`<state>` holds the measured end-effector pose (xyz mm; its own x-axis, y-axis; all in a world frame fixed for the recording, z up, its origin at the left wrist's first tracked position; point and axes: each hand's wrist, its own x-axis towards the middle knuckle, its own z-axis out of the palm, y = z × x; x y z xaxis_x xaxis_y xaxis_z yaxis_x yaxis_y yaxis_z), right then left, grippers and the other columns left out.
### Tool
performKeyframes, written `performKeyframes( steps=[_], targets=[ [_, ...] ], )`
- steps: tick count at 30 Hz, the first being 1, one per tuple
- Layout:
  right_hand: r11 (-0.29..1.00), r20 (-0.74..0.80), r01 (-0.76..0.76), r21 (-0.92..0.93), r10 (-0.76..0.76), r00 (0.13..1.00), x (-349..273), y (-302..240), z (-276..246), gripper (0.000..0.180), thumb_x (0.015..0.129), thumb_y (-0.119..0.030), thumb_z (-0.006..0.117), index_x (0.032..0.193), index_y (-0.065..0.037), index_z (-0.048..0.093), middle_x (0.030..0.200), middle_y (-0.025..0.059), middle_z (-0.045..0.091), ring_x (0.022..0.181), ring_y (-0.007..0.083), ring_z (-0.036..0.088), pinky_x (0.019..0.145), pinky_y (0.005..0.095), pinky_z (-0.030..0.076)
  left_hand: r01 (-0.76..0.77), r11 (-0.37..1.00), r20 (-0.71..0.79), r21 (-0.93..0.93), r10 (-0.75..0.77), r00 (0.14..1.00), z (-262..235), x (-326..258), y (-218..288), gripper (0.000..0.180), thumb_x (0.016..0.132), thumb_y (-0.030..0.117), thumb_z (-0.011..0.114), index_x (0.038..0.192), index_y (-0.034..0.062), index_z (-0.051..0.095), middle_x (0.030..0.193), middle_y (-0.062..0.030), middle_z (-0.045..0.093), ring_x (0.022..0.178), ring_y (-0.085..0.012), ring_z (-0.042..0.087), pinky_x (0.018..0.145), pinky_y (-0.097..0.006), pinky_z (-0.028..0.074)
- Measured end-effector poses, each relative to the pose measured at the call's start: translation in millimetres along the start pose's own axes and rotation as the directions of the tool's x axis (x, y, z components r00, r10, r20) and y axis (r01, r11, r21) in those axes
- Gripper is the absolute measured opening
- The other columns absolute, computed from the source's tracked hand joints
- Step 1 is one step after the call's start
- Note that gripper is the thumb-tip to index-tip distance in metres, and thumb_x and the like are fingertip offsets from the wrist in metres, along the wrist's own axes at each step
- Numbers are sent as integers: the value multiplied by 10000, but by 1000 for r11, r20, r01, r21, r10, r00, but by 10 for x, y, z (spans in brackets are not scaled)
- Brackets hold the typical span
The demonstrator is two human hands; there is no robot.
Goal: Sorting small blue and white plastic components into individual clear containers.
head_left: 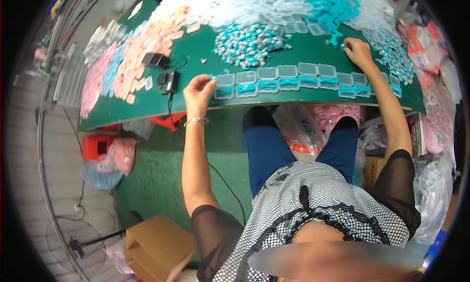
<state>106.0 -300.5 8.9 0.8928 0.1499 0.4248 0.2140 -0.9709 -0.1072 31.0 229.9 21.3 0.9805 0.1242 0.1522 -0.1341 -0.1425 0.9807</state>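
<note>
My left hand (198, 92) pinched the end box (224, 86) at the desk's (196, 49) front edge; right hand (357, 51) gripped teal pieces (387, 49). A nudge risked toppling the row.

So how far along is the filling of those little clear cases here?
Done: the row of clear cases along the table edge holds teal pieces. In hand: left hand at the leftmost case, right hand at the loose teal pile. Left: empty cases behind.

Little clear plastic boxes (293, 77) are sitting open in a row along the table's near edge, each holding teal pieces (289, 82).
</note>
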Motion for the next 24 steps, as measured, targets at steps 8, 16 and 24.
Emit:
performKeyframes(
  steps=[8,16,24],
  targets=[
    [883,113,-165,440,128,985,-14,44,46,131,733,-63,697,825,-46,606,696,33,597,638,136,566,609,277,461,-39,997,79,65,34,996,-171,-207,-96,159,792,13,715,938,-23,662,806,-33,665,696,-73,608,624,-218,496],
    [565,56,61,823,-188,981,-259,-1823,-290,144,733,-32,679,854,-55,605,812,37,599,722,118,563,638,253,459,-439,805,230,398,376,898,-228,-202,-129,199,709,-1,743,894,36,682,873,-51,659,642,-129,592,615,-262,496],
    [676,-316,541,500,-439,841,-165,-3434,140,162,701,-58,691,797,-116,574,843,17,588,851,200,574,819,371,359,-396,807,263,438,306,915,-208,-201,-102,189,701,21,757,875,27,683,872,-57,647,625,-132,569,585,-274,482]
  ],
)
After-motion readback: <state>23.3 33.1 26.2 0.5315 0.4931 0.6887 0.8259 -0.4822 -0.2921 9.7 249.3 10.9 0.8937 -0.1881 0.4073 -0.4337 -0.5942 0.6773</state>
